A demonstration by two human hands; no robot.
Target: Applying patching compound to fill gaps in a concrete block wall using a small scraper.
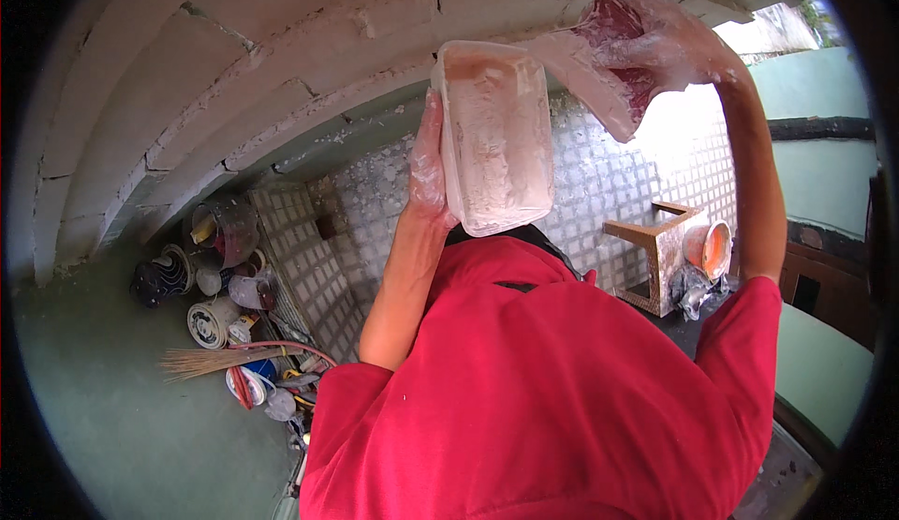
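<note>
My left hand grips the side of a rectangular plastic tub, with fingers along its left edge. White, paste-like residue coats the tub's inside, and a thicker streak runs down its middle. To the right of the tub, my right hand, whitened with the same stuff, is closed on a flat spreader. This spreader is smeared white, with dark red patches showing near the fingers. One corner of it comes close to the tub's upper right edge; whether they touch I cannot tell.
A pale, cracked block surface curves across the top. Several buckets and a straw broom stand at the left. At the right are a small stool and an orange-lined bucket, above a patterned tile floor.
</note>
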